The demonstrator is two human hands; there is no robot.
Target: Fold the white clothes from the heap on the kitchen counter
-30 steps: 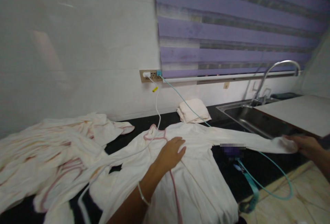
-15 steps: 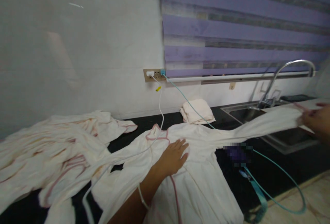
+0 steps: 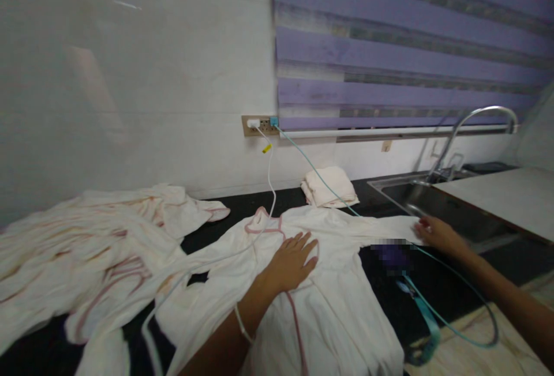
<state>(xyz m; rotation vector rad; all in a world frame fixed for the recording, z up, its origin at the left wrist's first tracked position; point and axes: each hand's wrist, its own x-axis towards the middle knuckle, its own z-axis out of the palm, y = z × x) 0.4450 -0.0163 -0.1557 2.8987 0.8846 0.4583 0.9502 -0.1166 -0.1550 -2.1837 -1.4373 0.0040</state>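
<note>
A heap of crumpled white garments (image 3: 99, 249) with pink trim lies at the left end of the black counter (image 3: 437, 284). Beside it a white garment (image 3: 329, 301) is spread flat, its pink-edged neck toward the wall. The left hand (image 3: 292, 260) rests open on its chest, fingers spread and palm down. A white cable (image 3: 270, 191) and a teal cable (image 3: 320, 183) run down from the wall socket (image 3: 259, 125); a small folded cloth (image 3: 329, 187) sits behind. The right hand (image 3: 437, 233) pinches the end of the garment's sleeve (image 3: 385, 227), folded short, near the sink (image 3: 433, 200).
</note>
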